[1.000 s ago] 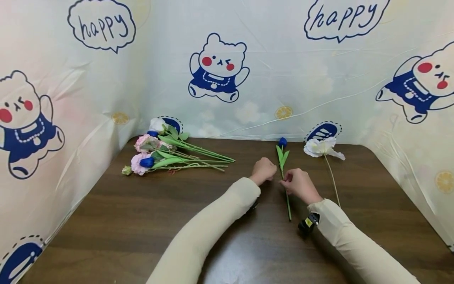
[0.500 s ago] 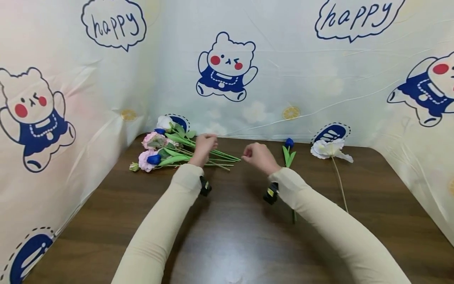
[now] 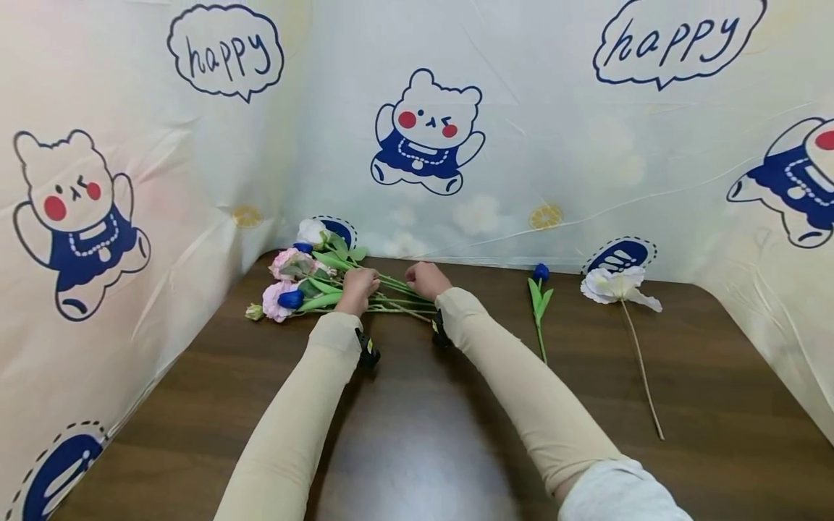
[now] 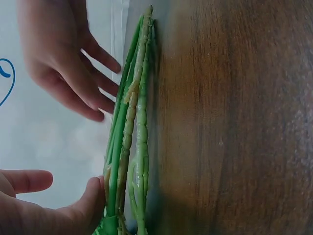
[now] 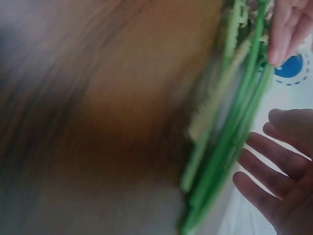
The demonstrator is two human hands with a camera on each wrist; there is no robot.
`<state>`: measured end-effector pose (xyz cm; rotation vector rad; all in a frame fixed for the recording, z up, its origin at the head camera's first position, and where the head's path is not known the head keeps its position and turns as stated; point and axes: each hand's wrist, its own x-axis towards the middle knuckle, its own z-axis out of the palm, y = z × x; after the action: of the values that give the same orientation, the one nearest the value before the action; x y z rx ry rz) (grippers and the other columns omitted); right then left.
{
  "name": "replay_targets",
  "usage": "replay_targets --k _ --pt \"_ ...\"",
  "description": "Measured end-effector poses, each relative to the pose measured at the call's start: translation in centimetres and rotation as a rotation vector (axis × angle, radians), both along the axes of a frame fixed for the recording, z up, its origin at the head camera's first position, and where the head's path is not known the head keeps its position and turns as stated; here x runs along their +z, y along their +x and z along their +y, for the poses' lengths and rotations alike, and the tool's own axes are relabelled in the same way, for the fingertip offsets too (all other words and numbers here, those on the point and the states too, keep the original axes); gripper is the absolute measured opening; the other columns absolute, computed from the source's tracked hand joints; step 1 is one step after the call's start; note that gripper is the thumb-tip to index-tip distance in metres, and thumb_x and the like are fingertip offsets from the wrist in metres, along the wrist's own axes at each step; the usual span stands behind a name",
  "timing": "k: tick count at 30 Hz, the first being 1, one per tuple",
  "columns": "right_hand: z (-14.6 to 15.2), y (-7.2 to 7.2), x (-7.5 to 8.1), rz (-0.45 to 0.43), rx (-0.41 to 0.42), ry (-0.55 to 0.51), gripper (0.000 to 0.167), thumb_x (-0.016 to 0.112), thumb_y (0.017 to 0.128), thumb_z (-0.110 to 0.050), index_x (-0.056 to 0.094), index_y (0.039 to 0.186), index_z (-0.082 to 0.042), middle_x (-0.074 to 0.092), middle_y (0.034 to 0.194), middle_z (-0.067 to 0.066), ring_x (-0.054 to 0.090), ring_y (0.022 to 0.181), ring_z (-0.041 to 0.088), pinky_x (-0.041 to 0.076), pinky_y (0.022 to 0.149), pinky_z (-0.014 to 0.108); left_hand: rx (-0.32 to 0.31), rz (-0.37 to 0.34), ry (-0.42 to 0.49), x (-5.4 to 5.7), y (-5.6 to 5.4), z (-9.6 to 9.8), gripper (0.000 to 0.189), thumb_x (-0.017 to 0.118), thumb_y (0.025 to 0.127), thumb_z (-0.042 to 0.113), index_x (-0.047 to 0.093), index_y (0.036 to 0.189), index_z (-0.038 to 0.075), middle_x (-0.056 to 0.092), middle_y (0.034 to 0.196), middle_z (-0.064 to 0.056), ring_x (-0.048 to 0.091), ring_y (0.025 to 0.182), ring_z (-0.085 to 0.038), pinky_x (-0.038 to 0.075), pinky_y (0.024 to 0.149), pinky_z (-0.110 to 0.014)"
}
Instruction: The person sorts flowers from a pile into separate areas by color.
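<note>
Flower bunch (image 3: 321, 300) on brown surface (image 3: 417, 420), left of centre in head view, blooms left, stems (image 4: 142, 132) rightward. Left hand (image 3: 359, 288) mid-bunch, thumb straight, against stems. Right hand (image 3: 428, 280) by stem ends, fingers (image 5: 266, 170) spread, contact unclear. Blue tulip (image 3: 541, 273), white flower (image 3: 615, 284) lie right of centre

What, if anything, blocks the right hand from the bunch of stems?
Nothing visible: the right hand is close beside the stems, though contact is unclear. The left hand is nearer the blossoms, not between.
</note>
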<state>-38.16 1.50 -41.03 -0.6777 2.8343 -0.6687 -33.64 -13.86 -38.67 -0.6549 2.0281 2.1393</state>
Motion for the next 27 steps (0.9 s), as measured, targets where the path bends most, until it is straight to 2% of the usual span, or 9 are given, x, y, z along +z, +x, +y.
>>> replay_targets --k 4,10,13,15,18,20,22,24,27 --pt "-1.0 -0.1 -0.7 -0.025 -0.039 0.007 0.028 0.053 0.096 -0.011 0.062 0.121 -0.004 0.064 0.120 0.012 0.062 0.109 0.024 0.051 0.091 0.036 0.011 0.006 -0.026 -0.2 0.1 0.3 0.051 0.044 0.095 0.008 0.032 0.144 0.005 0.036 0.148 -0.014 0.045 0.131 -0.028 0.040 0.104 -0.034" --pt "-1.8 0.6 0.0 0.009 -0.043 -0.019 0.020 0.054 0.094 -0.006 0.072 0.103 -0.005 0.071 0.102 0.011 0.067 0.090 0.022 0.054 0.081 0.036 0.036 0.000 -0.066 0.2 0.1 -0.1 0.043 0.043 0.096 0.010 0.041 0.138 0.002 0.044 0.143 -0.016 0.052 0.125 -0.026 0.044 0.101 -0.033" --pt "-2.0 0.8 0.4 0.005 -0.033 -0.051 0.019 0.055 0.093 -0.005 0.072 0.102 -0.005 0.071 0.102 0.011 0.067 0.092 0.022 0.054 0.081 0.036 0.012 -0.010 -0.125 0.5 0.1 -0.5 0.035 0.042 0.096 0.010 0.049 0.129 0.000 0.041 0.144 -0.017 0.054 0.123 -0.026 0.046 0.078 -0.026" --pt "-1.9 1.0 0.5 -0.007 -0.042 -0.079 0.019 0.056 0.093 -0.005 0.071 0.104 -0.004 0.070 0.105 0.011 0.066 0.095 0.022 0.054 0.083 0.035 -0.012 -0.018 -0.169 0.7 0.1 -0.6 0.024 0.041 0.095 0.009 0.051 0.115 0.001 0.038 0.146 -0.017 0.055 0.122 -0.025 0.037 0.060 -0.025" --pt "-1.8 1.2 0.9 -0.044 -0.073 -0.147 0.019 0.056 0.092 -0.004 0.069 0.105 -0.002 0.069 0.106 0.012 0.064 0.097 0.023 0.053 0.084 0.036 -0.032 -0.020 -0.189 0.8 -0.1 -0.7 0.031 0.042 0.095 0.011 0.046 0.125 0.001 0.033 0.150 -0.017 0.054 0.124 -0.025 0.023 0.047 -0.024" --pt "-1.6 1.4 1.2 -0.072 -0.093 -0.203 0.020 0.054 0.093 -0.003 0.069 0.106 0.000 0.068 0.106 0.013 0.064 0.095 0.024 0.053 0.083 0.037 -0.027 -0.020 -0.165 0.9 -0.1 -0.6 0.043 0.043 0.096 0.013 0.038 0.138 0.002 0.030 0.152 -0.016 0.053 0.125 -0.023 0.025 0.050 -0.024" --pt "-1.4 1.7 1.5 -0.095 -0.097 -0.258 0.022 0.052 0.093 -0.002 0.067 0.108 0.002 0.068 0.105 0.015 0.065 0.093 0.026 0.053 0.081 0.037 0.000 -0.008 -0.127 0.8 0.0 -0.5 0.055 0.044 0.097 0.016 0.025 0.147 0.004 0.037 0.148 -0.016 0.063 0.107 -0.017 0.032 0.053 -0.023" --pt "-1.2 2.0 1.6 -0.112 -0.093 -0.305 0.024 0.050 0.094 -0.002 0.066 0.111 0.004 0.068 0.103 0.017 0.066 0.090 0.027 0.054 0.079 0.037 0.043 0.007 -0.071 0.7 0.2 -0.4 0.053 0.044 0.098 0.017 0.026 0.147 0.005 0.044 0.143 -0.015 0.064 0.094 -0.011 0.046 0.068 -0.020" --pt "-0.9 2.5 1.7 -0.138 -0.089 -0.360 0.025 0.049 0.095 -0.004 0.064 0.114 0.005 0.068 0.101 0.019 0.066 0.088 0.028 0.054 0.074 0.033 0.132 0.062 0.037 0.4 0.2 -0.2 0.048 0.045 0.099 0.016 0.034 0.144 0.004 0.051 0.135 -0.017 0.065 0.092 -0.013 0.051 0.090 -0.024"
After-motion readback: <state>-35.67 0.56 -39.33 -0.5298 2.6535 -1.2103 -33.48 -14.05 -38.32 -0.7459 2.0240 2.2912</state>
